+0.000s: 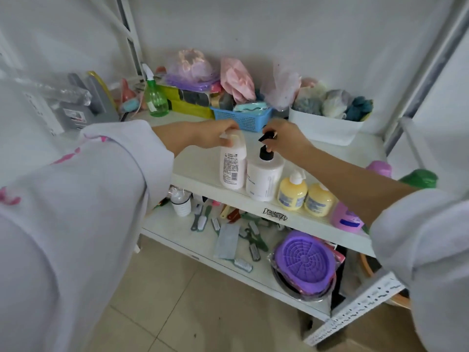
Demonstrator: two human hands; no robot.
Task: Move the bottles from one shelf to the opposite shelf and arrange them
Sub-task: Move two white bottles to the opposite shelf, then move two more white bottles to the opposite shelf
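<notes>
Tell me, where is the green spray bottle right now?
The green spray bottle stands at the back left of the upper shelf, left of the blue basket, untouched by either hand.

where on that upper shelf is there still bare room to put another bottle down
Bare room lies on the upper shelf left of the white pump bottle, and behind the bottle row, before the blue basket and white bin. The front edge is crowded right of the black-pump bottle: two yellow bottles, then a pink one.

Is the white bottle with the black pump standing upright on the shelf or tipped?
Upright. The white bottle with the black pump stands base-down on the shelf; the right hand grips its pump head.
</notes>
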